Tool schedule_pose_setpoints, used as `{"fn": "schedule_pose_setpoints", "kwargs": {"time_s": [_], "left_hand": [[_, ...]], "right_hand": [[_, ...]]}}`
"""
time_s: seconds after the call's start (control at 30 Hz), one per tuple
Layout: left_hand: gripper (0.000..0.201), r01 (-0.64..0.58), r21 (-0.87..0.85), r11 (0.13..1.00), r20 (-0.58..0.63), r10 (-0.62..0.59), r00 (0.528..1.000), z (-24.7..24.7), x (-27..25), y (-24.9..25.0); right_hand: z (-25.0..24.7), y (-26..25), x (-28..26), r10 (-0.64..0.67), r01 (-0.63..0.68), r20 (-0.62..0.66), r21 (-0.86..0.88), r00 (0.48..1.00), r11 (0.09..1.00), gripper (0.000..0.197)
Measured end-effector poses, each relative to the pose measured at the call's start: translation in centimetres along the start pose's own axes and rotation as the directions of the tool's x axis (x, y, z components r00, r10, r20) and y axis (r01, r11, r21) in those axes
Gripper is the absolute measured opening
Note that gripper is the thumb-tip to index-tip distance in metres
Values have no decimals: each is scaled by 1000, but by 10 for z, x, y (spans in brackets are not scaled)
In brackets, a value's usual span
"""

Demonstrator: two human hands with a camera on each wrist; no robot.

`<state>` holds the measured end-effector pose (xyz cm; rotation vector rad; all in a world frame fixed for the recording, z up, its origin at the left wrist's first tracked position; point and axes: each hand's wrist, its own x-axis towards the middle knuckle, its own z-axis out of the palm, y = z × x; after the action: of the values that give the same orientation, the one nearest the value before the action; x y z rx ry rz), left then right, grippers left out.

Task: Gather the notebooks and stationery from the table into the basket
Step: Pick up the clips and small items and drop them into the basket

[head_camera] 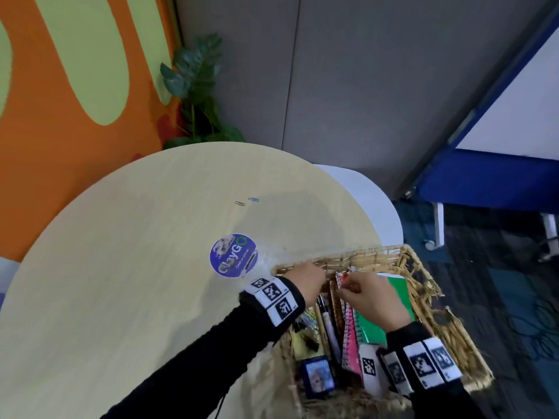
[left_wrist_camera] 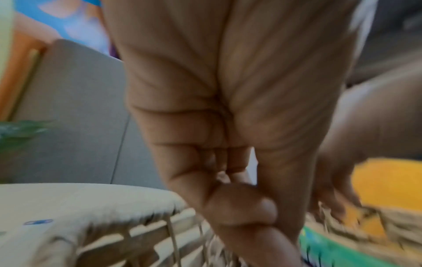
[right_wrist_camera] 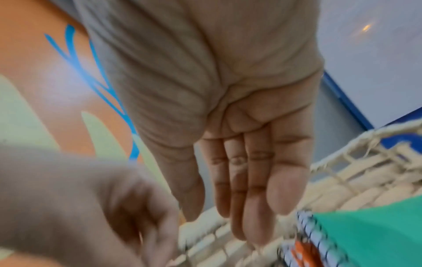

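A wicker basket [head_camera: 378, 255] [left_wrist_camera: 141, 233] [right_wrist_camera: 365, 144] sits at the table's right edge. It holds a green spiral notebook [head_camera: 396, 282] [right_wrist_camera: 376, 231], a pink spiral notebook [head_camera: 351, 337], pens [head_camera: 328, 325] and binder clips [head_camera: 305, 331]. My left hand [head_camera: 314, 279] [left_wrist_camera: 228, 180] hovers at the basket's far left corner, fingers curled against the thumb; nothing shows in them. My right hand [head_camera: 348, 287] [right_wrist_camera: 239, 216] is over the notebooks with straight fingers, tips by the pink notebook's top edge. Two paper clips [head_camera: 239, 203] [head_camera: 253, 199] lie on the table [head_camera: 121, 267].
A round blue sticker [head_camera: 233, 256] marks the tabletop beside the basket. A small blue box [head_camera: 319, 375] stands in the basket's near end. A potted plant [head_camera: 196, 86] and grey partition stand behind the table; a blue-framed board [head_camera: 484, 182] is on the right.
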<state>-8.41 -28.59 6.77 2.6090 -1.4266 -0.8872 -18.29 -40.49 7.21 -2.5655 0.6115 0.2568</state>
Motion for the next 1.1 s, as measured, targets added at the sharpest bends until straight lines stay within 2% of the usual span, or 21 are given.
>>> {"fn": "schedule_pose_setpoints", "kwargs": {"time_s": [0.13,0.27,0.4,0.47,0.5,0.57,0.63,0.7,0.77,0.87,0.97,1.1], "left_hand": [[29,10,161,987,138,-33,990,11,19,8],[16,19,194,981,251,-69,965,22,29,3],[35,29,160,987,202,-62,977,28,32,-7],[38,48,38,998,128,-52,990,15,25,-10],[33,59,-50,997,62,-56,996,7,21,-15],[17,68,-248,966,-114,-99,989,-5,14,-34],[22,81,-402,912,-265,-200,943,-10,10,-64],[23,90,-493,865,-356,-295,887,-12,10,-94],[24,135,-516,846,-393,-374,840,-14,14,-121],[26,224,-510,830,-374,-449,811,-15,25,-164],[26,280,-507,815,-371,-500,783,-15,40,-203],[27,316,-488,814,-395,-529,751,-17,62,-247]], "right_hand": [[-19,16,-31,2,14,-149,108,989,994,10],[-26,30,-54,13,15,-210,133,978,991,8],[-28,35,-55,31,-13,-156,117,987,993,8],[-33,28,-44,-14,29,-114,130,993,991,10],[-37,22,-34,-57,71,-104,134,993,988,12],[-45,4,-6,-143,156,-100,142,985,977,9],[-50,-20,34,-218,232,-116,117,969,966,3],[-48,-48,82,-308,317,-140,45,941,947,5],[-37,-76,134,-370,370,-107,-14,923,929,9],[-9,-111,208,-391,391,14,-100,920,915,15],[18,-134,263,-355,375,128,-199,926,906,21],[51,-146,316,-275,322,205,-248,939,914,27]]}}
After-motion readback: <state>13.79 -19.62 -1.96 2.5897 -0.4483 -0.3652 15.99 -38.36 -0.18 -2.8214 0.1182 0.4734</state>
